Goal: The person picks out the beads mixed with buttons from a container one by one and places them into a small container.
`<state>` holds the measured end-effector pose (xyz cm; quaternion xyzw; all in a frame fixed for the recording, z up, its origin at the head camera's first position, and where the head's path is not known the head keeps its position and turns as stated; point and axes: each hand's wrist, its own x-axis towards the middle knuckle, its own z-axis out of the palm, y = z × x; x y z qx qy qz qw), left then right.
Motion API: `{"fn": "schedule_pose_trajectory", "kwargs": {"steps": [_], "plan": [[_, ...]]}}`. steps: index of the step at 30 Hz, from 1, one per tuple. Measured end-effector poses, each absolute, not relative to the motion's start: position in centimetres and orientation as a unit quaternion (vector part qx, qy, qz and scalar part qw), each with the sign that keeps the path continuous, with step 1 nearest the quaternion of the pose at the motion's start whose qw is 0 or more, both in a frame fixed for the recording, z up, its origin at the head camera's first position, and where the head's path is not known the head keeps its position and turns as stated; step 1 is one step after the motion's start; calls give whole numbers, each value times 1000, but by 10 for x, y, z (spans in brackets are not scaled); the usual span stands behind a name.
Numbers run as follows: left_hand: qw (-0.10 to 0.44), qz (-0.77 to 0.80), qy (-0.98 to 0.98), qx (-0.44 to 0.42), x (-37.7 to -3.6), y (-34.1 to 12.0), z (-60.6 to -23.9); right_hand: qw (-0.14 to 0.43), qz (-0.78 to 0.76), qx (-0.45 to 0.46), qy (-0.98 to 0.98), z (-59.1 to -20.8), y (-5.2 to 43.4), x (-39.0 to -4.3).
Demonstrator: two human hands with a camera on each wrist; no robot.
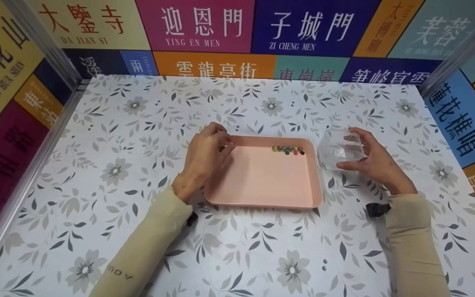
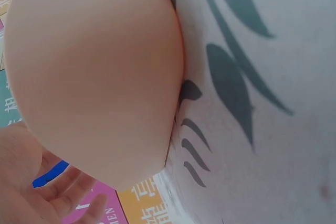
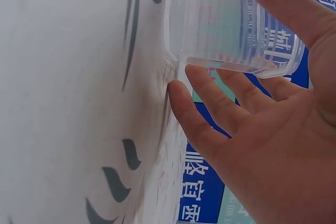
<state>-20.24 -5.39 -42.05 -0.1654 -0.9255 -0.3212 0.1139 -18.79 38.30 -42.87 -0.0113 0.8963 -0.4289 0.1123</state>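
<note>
A pink tray (image 1: 262, 177) lies in the middle of the flower-print table (image 1: 118, 136). Several small coloured beads (image 1: 288, 149) sit in a row near its far right corner. My left hand (image 1: 208, 150) rests at the tray's far left corner with loosely bent fingers. The left wrist view shows the tray's outer wall (image 2: 94, 77) up close and my left hand (image 2: 47, 192) with relaxed fingers holding nothing. My right hand (image 1: 369, 159) holds a clear plastic cup (image 1: 338, 148) just right of the tray. In the right wrist view my right hand (image 3: 273, 145) has this ribbed cup (image 3: 220, 19) tilted between thumb and fingers.
Walls covered in coloured sign panels (image 1: 204, 24) enclose the table at the back and on both sides. A metal rail (image 1: 35, 165) runs along the left edge. Bare tabletop (image 1: 262, 255) stretches in front of the tray and also behind it.
</note>
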Motion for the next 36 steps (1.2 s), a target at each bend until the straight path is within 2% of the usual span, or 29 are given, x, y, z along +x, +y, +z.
{"fn": "schedule_pose_trajectory", "kwargs": {"steps": [18,27,36], "plan": [[110,-322,-925,-171,-202,-46,-419,105,-434,-25,894,-432,386,-185],[130,-317,-922,-179,-203,-43,-419,103,-436,-30,893,-430,385,-187],[105,-312,-927,-179,-201,-34,-416,101,-451,-36,886,-432,387,-185]]}}
